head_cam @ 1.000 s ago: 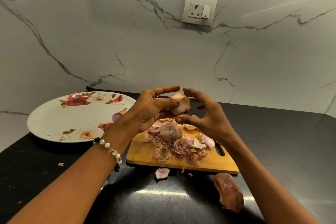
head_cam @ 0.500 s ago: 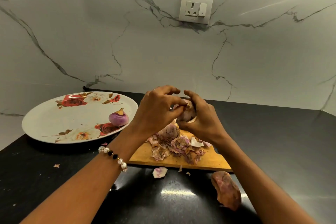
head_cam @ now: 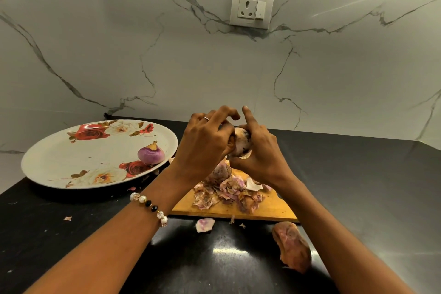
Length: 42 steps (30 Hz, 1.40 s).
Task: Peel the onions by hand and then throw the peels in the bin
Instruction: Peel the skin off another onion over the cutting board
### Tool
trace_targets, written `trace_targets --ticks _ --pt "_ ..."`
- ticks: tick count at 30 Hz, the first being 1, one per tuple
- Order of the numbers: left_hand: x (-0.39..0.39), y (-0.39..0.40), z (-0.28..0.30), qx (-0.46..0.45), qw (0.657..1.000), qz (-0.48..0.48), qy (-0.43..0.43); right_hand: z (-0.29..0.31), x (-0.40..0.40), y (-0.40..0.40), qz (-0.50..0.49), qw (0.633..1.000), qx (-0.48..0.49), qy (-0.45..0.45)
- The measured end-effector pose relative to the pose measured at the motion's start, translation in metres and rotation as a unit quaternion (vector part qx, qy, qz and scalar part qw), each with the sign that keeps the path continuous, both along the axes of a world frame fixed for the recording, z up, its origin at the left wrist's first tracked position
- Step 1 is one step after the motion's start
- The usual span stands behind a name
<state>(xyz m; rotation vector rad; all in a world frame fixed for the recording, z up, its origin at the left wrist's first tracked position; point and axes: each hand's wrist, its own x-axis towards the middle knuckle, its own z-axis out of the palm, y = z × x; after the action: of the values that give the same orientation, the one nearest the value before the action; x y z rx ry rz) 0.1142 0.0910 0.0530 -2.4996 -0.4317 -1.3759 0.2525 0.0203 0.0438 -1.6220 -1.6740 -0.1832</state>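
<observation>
The pale, round, half-skinned onion [head_cam: 241,142] sits between both hands above the wooden board: left hand [head_cam: 206,143] grips its left side, right hand [head_cam: 259,150] pinches its right.

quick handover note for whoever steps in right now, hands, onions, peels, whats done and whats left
Left hand and right hand both grip the onion in hand above the cutting board, mid-peel.
Done: one peeled onion sits on the floral plate.
Another onion lies in the peel pile on the board. Loose peels and one big piece lie on the counter.
Left: finish peeling, then bin the peels. No bin in view.
</observation>
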Motion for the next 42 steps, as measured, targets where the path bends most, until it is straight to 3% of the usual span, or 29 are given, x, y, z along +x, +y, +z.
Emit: trace_targets --ticks 9,14,17,23,37,42 --pt "-0.004 0.009 0.002 -0.065 0.998 -0.005 -0.016 0.001 -0.003 0.000 0.037 0.997 0.002 0.064" --pt "-0.011 0.019 0.009 -0.126 0.988 -0.073 -0.060 0.002 0.000 0.000 0.045 0.996 0.000 0.080" --pt "-0.013 0.016 0.011 -0.123 0.985 -0.114 -0.031 0.001 0.000 0.001 0.039 0.997 0.001 0.062" --pt "-0.009 0.014 0.006 -0.106 0.988 -0.109 -0.014 -0.001 0.004 0.002 0.032 0.999 0.012 0.034" --pt "0.006 0.011 -0.011 -0.071 0.996 -0.054 -0.028 -0.008 0.006 0.010 0.026 0.995 0.010 0.095" --pt "0.004 0.017 -0.010 -0.130 0.985 -0.087 -0.072 -0.009 0.007 0.009 0.028 0.994 0.004 0.103"
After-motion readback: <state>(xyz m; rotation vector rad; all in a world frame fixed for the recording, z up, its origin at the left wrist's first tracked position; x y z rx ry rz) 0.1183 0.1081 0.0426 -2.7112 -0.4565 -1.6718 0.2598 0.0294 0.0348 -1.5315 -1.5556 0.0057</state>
